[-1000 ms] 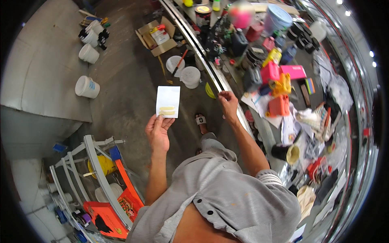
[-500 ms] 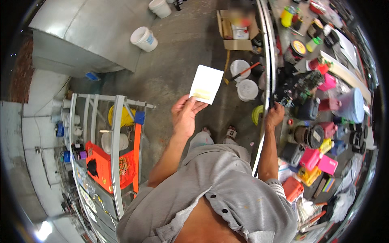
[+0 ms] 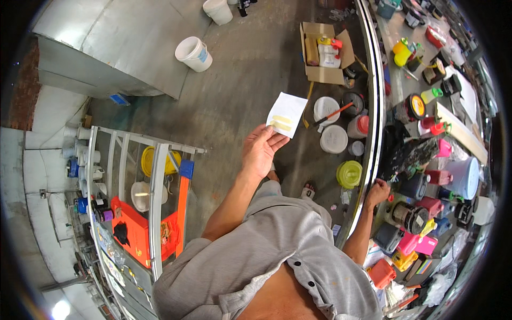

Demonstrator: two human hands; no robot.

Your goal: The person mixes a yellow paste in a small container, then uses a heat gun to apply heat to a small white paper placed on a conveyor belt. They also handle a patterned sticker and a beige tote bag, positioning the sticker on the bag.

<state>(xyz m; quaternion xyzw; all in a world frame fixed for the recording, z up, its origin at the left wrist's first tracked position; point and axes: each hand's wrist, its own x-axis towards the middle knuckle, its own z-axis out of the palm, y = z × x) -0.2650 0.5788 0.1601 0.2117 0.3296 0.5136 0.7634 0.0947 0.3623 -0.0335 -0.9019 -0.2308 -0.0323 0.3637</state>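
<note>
My left hand (image 3: 265, 143) grips a small white paper (image 3: 288, 109) by its lower edge, thumb on the front; two pale yellow streaks mark the sheet. At the bench's metal edge rail (image 3: 376, 128), on the right, my right hand (image 3: 377, 193) has curled fingers; whether they hold something is unclear. Beside that hand are a dark jerrycan (image 3: 413, 186) and dark plastic sheeting (image 3: 397, 154) with splatters. Below the paper and to its right, white lidded tubs (image 3: 333, 138) and a yellow-green bucket (image 3: 348, 174) sit on the floor.
Left are an aluminium ladder frame (image 3: 157, 208), an orange box (image 3: 133, 234) and a yellow bucket (image 3: 149, 161). Ahead stand white buckets (image 3: 194, 56), a metal-clad block (image 3: 106, 48) and an open cardboard box (image 3: 320, 74). The right bench carries several paint containers (image 3: 416, 242).
My view has swung round since a second ago. My left hand with the paper now appears higher and further right in the view. My right hand also appears further right, still at the bench edge.
</note>
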